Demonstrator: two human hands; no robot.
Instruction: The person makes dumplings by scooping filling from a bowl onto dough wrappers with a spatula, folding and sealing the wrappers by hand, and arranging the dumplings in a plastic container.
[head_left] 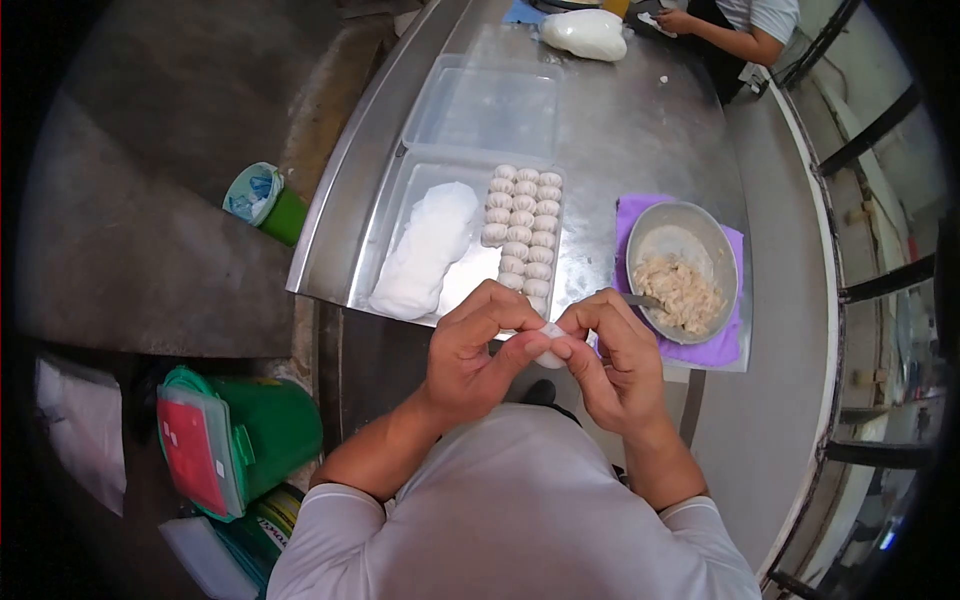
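A small white dumpling [550,345] is pinched between the fingertips of my left hand [475,350] and my right hand [615,355], held above the near edge of the steel table. Just beyond, rows of pleated dumplings [520,222] fill the right side of a clear plastic tray [385,250]. On the tray's left lies a white, cloth-like bundle [428,245]. To the right, a metal bowl [640,240] holds a pale chopped filling [680,290], and a utensil handle [640,299] sticks out toward my right hand.
Under the bowl lies a purple cloth [735,335]. Beyond the tray are a clear lid or tray [485,100] and a white bag [585,35]. Another person's arm [735,42] is at the far right. Green bins [285,435] stand on the floor at left.
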